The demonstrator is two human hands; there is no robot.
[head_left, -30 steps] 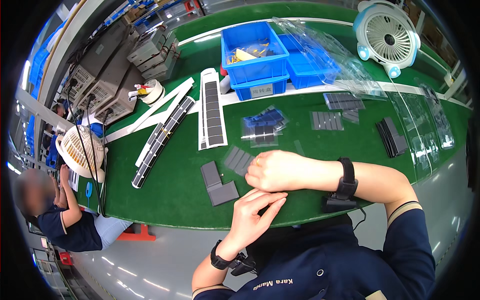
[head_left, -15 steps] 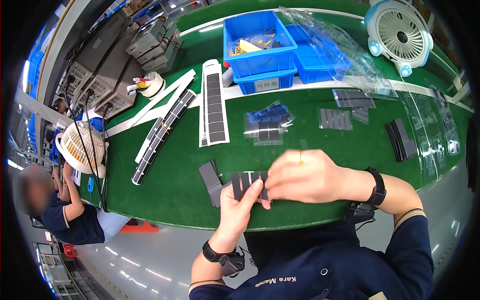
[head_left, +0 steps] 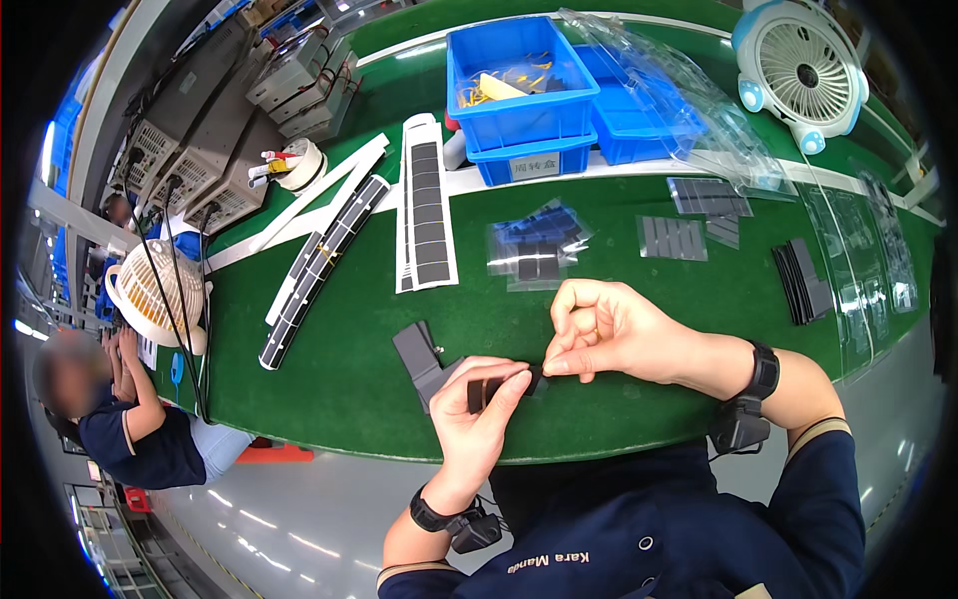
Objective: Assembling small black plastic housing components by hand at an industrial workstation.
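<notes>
My left hand (head_left: 471, 424) is closed around a small sheet of black strips (head_left: 486, 390), thumb on the near side and fingers behind. The sheet is tilted, and much of it is hidden by the fingers. At its right end my right hand (head_left: 621, 334) pinches thumb and forefinger together, with the other fingers curled. What lies between those fingertips is too small to make out. Just left of my left hand, dark grey folded pads (head_left: 419, 359) lie on the green table (head_left: 329, 404).
Beyond my hands lie clear-film packets (head_left: 539, 245), black-strip sheets (head_left: 673, 238), long white-backed strips (head_left: 427, 215) and a black rolled strip (head_left: 324, 275). Blue bins (head_left: 519, 120) stand at the back. Dark pads (head_left: 801, 282) and a fan (head_left: 803, 75) are right; a co-worker (head_left: 150, 419) sits left.
My right hand, blurred before over the sheet, now pinches at its right end. My left fingers have come up over the sheet, which has tilted and shows fewer strips.
</notes>
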